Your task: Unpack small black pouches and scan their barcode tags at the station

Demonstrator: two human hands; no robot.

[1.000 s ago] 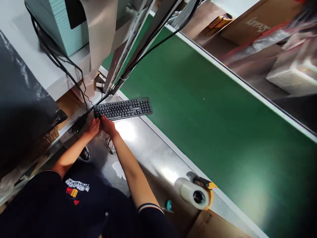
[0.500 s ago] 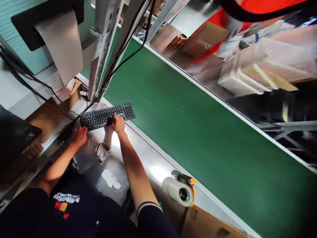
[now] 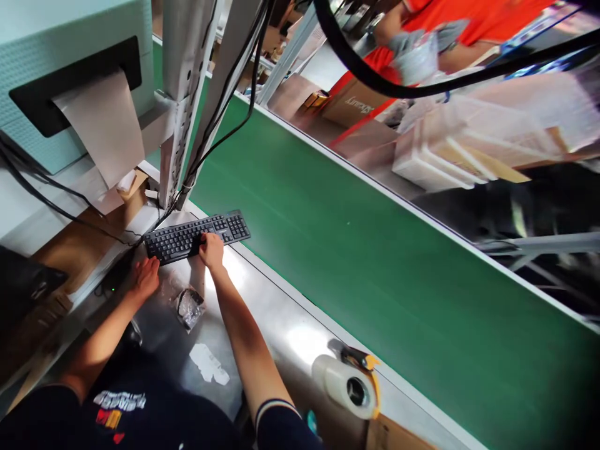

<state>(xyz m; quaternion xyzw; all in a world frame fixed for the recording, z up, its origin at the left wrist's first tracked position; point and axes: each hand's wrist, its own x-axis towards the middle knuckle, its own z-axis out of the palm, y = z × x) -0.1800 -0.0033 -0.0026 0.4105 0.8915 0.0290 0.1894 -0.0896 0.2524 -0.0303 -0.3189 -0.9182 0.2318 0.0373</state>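
A black keyboard lies slantwise at the far end of the metal bench, by the foot of the metal post. My left hand has its fingertips on the near left corner of the keys, fingers loosely apart. Further right, my right hand rests at the keyboard's near edge, fingers bent over the keys and partly hidden, with no held object visible. Between my forearms lie a clear plastic bag with something dark in it and a torn white paper label.
A green conveyor belt runs along the bench's right. A tape roll and cardboard stand near me. At left, a printer has paper hanging out. Black cables cross the post. Beyond the belt, a person in red handles wrapped goods.
My view has shifted, so the bench and keyboard sit lower and further left. More of the person in red shows. Both hands stay at the keyboard.
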